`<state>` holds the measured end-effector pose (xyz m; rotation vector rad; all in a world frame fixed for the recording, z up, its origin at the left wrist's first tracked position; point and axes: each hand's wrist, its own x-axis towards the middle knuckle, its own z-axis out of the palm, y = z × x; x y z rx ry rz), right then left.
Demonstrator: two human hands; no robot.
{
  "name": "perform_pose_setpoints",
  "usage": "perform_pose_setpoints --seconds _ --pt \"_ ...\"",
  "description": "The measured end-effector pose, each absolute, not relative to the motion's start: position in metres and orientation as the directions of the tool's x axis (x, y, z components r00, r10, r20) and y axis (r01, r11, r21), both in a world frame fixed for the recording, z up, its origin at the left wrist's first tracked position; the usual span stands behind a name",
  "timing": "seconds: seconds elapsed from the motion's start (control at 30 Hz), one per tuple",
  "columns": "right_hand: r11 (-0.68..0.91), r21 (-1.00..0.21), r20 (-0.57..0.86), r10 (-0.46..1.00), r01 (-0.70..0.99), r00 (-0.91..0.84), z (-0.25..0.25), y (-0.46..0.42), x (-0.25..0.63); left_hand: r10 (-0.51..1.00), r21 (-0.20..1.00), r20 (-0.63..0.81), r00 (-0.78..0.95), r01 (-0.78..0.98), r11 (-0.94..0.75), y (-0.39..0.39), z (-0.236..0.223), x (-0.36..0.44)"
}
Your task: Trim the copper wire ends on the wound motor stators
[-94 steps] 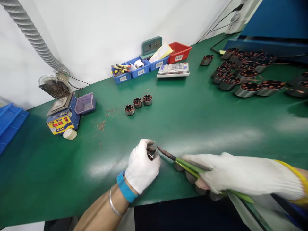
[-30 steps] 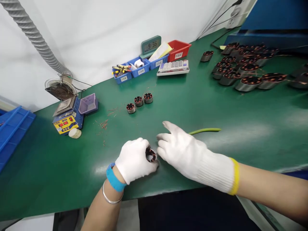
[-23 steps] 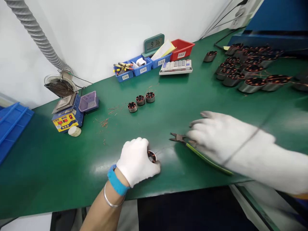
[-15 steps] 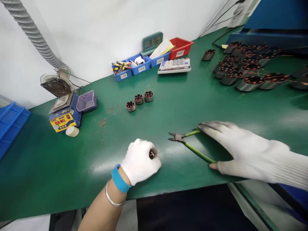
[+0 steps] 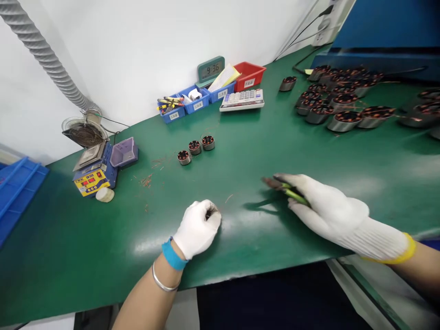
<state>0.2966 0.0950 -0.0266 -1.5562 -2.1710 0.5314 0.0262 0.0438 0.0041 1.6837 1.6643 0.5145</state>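
Near the table's front edge, my gloved left hand (image 5: 196, 230) is closed around a small wire-wound motor stator (image 5: 208, 214), mostly hidden by the fingers. To the right, my gloved right hand (image 5: 325, 208) grips green-handled cutting pliers (image 5: 296, 196) above the table, their dark jaws blurred and pointing left. A thin wire offcut (image 5: 228, 198) lies between the hands. Beyond the left hand stand three stators in a row, the nearest stator (image 5: 184, 157) at the left end. Copper wire scraps (image 5: 146, 181) lie to their left.
Many larger stators (image 5: 344, 121) crowd the right of the green table (image 5: 247, 156). At the back are blue bins (image 5: 197, 106), a red bin (image 5: 250, 75), a clock (image 5: 211, 69) and a calculator (image 5: 242, 99). A blue-yellow device (image 5: 92, 182) and a purple tray (image 5: 124, 152) stand left.
My right hand has closed the spread plier handles together and raised the pliers off the table. My left hand has shifted slightly left with the stator. A wire offcut now shows on the table.
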Motion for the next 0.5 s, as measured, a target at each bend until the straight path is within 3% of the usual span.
perform_pose_setpoints --seconds 0.07,0.13,0.23,0.33,0.5 --pt "0.079 -0.763 -0.132 0.952 0.641 -0.275 -0.02 0.086 0.294 0.98 0.717 -0.184 0.078 0.693 0.079 0.044 0.001 0.028" --pt "-0.148 -0.899 -0.352 0.804 0.412 -0.479 -0.014 0.074 0.288 0.986 0.71 -0.16 0.056 0.7 0.075 0.044 -0.001 0.029" --pt "-0.424 -0.867 -0.463 0.499 0.26 -0.732 -0.01 0.062 0.279 0.992 0.694 -0.117 0.04 0.718 0.053 0.044 -0.005 0.029" --pt "-0.436 -0.827 -0.532 0.398 0.356 -0.748 -0.004 0.062 0.273 0.995 0.678 -0.093 0.045 0.734 0.03 0.044 -0.008 0.028" --pt "-0.264 -0.821 -0.568 0.451 0.506 -0.688 0.011 0.069 0.268 0.994 0.682 -0.099 0.051 0.731 0.031 0.043 -0.007 0.028"
